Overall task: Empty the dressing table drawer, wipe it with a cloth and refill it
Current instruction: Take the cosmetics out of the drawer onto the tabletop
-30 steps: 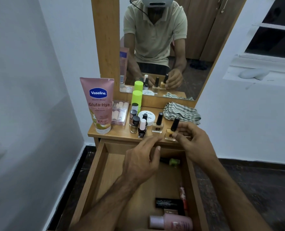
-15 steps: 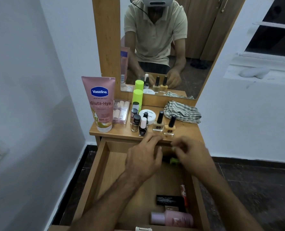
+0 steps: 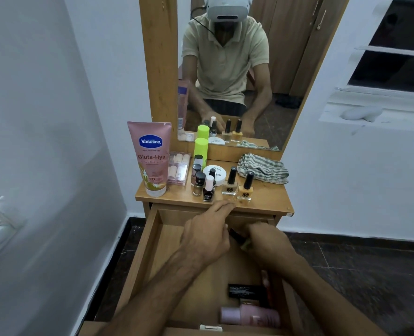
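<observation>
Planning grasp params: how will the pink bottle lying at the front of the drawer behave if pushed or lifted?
The pink bottle lies on its side and looks cylindrical, so a sideways push would likely roll it. Its surface looks smooth and glossy, so it may slip in a light pinch. The black box sits just behind it in the drawer, which may stop a roll that way.

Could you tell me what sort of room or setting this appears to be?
Most likely a bedroom or dressing corner at home: a small wooden dressing table with a mirror, nail polish bottles and a Vaseline lotion tube on top, and its open drawer holding cosmetics.
</observation>
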Demonstrator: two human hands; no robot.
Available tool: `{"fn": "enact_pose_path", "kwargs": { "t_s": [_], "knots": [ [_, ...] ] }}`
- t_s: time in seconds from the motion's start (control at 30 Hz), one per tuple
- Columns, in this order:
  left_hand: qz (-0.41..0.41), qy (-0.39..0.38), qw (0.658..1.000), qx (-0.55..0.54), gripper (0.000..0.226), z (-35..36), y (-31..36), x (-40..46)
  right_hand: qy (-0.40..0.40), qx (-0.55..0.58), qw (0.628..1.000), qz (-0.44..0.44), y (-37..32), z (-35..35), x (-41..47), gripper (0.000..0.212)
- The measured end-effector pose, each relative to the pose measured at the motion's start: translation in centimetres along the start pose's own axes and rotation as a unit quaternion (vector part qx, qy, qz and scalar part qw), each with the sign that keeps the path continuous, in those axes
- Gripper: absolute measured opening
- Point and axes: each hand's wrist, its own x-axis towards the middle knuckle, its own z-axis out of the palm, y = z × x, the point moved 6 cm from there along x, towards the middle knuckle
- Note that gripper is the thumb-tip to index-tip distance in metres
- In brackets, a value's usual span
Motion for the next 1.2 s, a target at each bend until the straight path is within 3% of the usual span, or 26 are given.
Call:
{"fn": "enact_pose_path", "kwargs": {
  "t_s": [0.1, 0.17, 0.23, 0.3, 0.4, 0.63, 0.8, 0.83, 0.9, 0.97, 1.0, 1.1, 1.2],
  "knots": [
    [-0.023, -0.02, 0.998, -0.048, 0.058, -0.7, -0.7, 0.2, 0.062, 0.178, 0.982, 0.006, 1.6, -2.1, -1.5, 0.021],
    [-0.036, -0.015, 0.997, -0.071, 0.051, -1.2, -1.1, 0.1, 0.115, 0.322, 0.94, -0.008, 1.7, -3.9, -2.3, 0.02],
    [-0.037, 0.033, 0.995, -0.082, 0.039, -1.8, -1.1, -0.3, 0.165, 0.397, 0.903, -0.029, 0.9, -5.3, -2.4, 0.021],
    [-0.047, 0.09, 0.991, -0.086, 0.031, -2.4, -1.1, -0.7, 0.208, 0.414, 0.885, -0.036, -0.1, -6.0, -1.9, 0.021],
    [-0.078, 0.124, 0.986, -0.079, 0.036, -2.7, -1.2, -0.8, 0.244, 0.429, 0.87, -0.026, -1.0, -5.8, -0.4, 0.028],
    [-0.093, 0.115, 0.989, -0.028, 0.052, -2.9, -0.8, -0.5, 0.298, 0.39, 0.871, -0.008, -1.4, -5.2, 1.2, 0.032],
    [-0.091, 0.111, 0.99, -0.016, 0.052, -2.4, -1.0, -0.7, 0.334, 0.365, 0.869, 0.003, -0.9, -5.6, -0.2, 0.015],
    [-0.09, 0.112, 0.989, -0.026, 0.051, -2.3, -1.0, -0.9, 0.322, 0.366, 0.873, 0.005, -0.5, -5.7, -0.7, 0.011],
    [-0.093, 0.112, 0.989, -0.036, 0.042, -2.2, -1.2, -1.4, 0.214, 0.315, 0.924, 0.015, 0.3, -5.3, -1.1, 0.009],
    [-0.073, 0.081, 0.994, -0.025, 0.03, -1.8, -1.1, -1.7, 0.035, 0.153, 0.987, 0.024, 0.5, -3.9, -1.5, 0.014],
    [-0.043, 0.032, 0.998, -0.01, 0.026, -1.1, -0.9, -1.7, -0.038, 0.055, 0.997, 0.024, 0.4, -3.2, -2.0, 0.018],
    [0.058, -0.204, 0.975, 0.065, 0.03, 2.9, 0.5, -2.2, -0.121, -0.127, 0.984, 0.009, -0.3, -1.0, -3.2, 0.025],
    [0.082, -0.315, 0.941, 0.09, 0.038, 6.2, 0.9, -2.9, -0.139, -0.187, 0.972, -0.018, -0.9, 0.7, -3.1, 0.022]
  ]
}}
